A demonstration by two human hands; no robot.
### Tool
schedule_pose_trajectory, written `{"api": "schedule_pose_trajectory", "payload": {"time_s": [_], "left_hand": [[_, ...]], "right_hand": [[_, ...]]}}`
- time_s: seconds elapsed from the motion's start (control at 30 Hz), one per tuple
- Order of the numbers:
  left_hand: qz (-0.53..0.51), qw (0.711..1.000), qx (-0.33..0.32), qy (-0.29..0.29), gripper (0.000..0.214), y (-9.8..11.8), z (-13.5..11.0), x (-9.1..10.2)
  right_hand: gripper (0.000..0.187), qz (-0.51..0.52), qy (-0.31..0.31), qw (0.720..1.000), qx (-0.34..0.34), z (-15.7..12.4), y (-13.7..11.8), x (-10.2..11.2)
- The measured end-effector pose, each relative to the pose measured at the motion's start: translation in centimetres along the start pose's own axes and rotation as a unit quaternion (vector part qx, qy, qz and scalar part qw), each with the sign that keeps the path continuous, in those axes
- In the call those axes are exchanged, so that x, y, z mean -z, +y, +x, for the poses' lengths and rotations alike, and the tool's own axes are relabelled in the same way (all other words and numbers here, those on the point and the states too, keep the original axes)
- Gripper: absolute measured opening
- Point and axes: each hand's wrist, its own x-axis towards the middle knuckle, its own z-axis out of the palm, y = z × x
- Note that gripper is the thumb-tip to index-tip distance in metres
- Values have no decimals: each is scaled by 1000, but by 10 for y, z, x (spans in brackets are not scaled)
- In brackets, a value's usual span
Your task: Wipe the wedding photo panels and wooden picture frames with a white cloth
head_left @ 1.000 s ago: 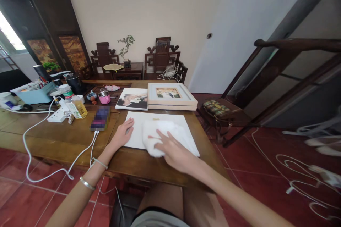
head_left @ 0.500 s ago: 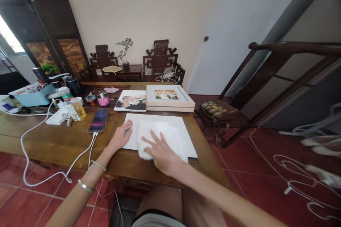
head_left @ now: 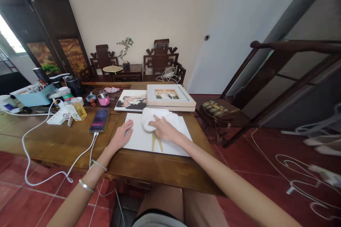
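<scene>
A flat white board (head_left: 141, 138) lies on the wooden table (head_left: 66, 138) in front of me, with a gold strap (head_left: 157, 142) showing on its near part. My right hand (head_left: 164, 129) presses flat, fingers spread, on a white cloth (head_left: 154, 114) at the board's far edge. My left hand (head_left: 123, 134) lies open on the board's left edge and holds it down. Two bracelets ring my left wrist.
Behind the board lie a photo print (head_left: 131, 100) and stacked white picture frames (head_left: 170, 97). To the left are a phone (head_left: 99, 119) on a white cable, a power strip (head_left: 55, 117), a bottle (head_left: 77, 109), a pink cup (head_left: 103, 98) and a blue bin (head_left: 33, 95). A dark wooden chair (head_left: 226, 108) stands right.
My right hand has pushed the cloth from the board's near edge to its far edge, uncovering the gold strap. My left hand has stayed put.
</scene>
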Motion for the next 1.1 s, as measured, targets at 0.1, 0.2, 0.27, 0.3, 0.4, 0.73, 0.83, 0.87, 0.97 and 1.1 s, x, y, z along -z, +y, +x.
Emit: {"api": "schedule_pose_trajectory", "payload": {"time_s": [0.1, 0.2, 0.27, 0.3, 0.4, 0.73, 0.83, 0.87, 0.97, 1.1], "left_hand": [[11, 1000, -4, 4, 39, 0, 0, 0], [17, 1000, -7, 6, 39, -1, 0, 0], [18, 1000, -6, 7, 39, -2, 0, 0], [18, 1000, -6, 6, 40, -2, 0, 0], [13, 1000, -11, -7, 40, -2, 0, 2], [-4, 1000, 1, 7, 38, -1, -1, 2], [3, 1000, 0, 7, 38, -1, -1, 1], [8, 1000, -2, 6, 38, -1, -1, 1], [16, 1000, -6, 5, 39, -1, 0, 1], [18, 1000, -4, 4, 41, -2, 0, 1]], "right_hand": [[52, -14, 1, 1000, -19, 25, 5, 4], [52, -29, 0, 999, -20, 30, -9, 1], [51, -36, -3, 999, -2, 19, -28, -5], [51, -37, -4, 999, 14, 10, -39, -8], [52, -34, -16, 997, 70, -26, -72, -14], [52, -39, -6, 999, 28, -16, -35, -12], [51, -64, 9, 998, -4, 17, -18, -10], [51, -66, 11, 998, -6, 26, -16, -9], [52, -72, 16, 997, -4, 40, -21, -8], [52, -78, 6, 997, 21, 18, -50, -12]]}}
